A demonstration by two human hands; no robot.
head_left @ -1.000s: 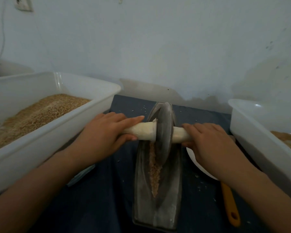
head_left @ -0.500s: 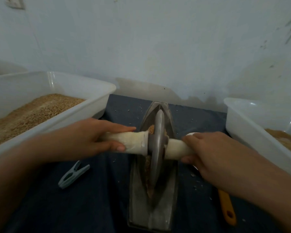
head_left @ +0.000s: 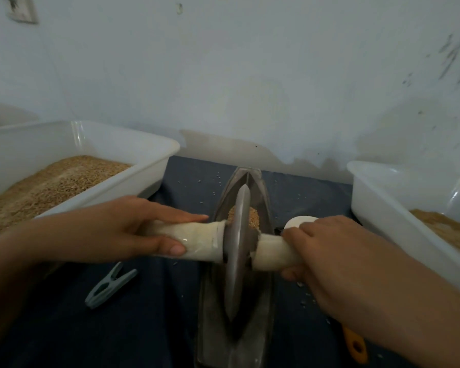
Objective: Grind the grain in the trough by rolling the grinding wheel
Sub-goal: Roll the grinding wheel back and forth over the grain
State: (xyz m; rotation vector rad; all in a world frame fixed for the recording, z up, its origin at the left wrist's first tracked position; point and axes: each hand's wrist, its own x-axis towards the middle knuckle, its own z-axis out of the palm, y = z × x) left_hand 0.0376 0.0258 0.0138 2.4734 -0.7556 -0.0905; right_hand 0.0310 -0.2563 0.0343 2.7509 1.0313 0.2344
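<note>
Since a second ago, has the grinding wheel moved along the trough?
Yes. The grinding wheel has rolled toward the person, from the far end of the trough to its middle; grain now shows beyond it.

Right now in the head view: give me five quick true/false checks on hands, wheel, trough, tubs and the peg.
1. Both hands grip the wheel's handle, one on each side of the disc. True: left hand, right hand, grinding wheel.
2. The wheel lies flat on the cloth beside the trough. False: it stands on edge in the trough.
3. Grain shows in the trough beyond the wheel. True.
4. The left tub is empty. False: it holds grain.
5. The clothes peg is clipped to the right tub. False: it lies loose on the cloth, below the left hand.
</note>
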